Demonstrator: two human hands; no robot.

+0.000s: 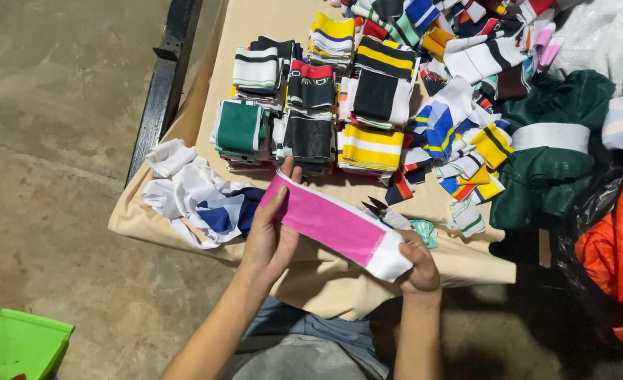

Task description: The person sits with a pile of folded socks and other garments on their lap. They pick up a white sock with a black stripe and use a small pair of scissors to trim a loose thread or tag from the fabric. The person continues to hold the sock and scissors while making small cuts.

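Slantwise above the cloth-covered table's (311, 281) near edge, the pink knit band with white edging (332, 224) runs from upper left to lower right. The left hand (269, 243) pinches its upper end, thumb on top. The right hand (418, 264) grips the lower white end, just beside small dark scissors (376, 207).

The long pink knitted fabric band with white edges (332, 224) is stretched flat between two hands, slanting from upper left down to lower right above the table edge. Its right end is white and folds under. Small black-tipped scissors (376, 207) lie just behind its upper edge.
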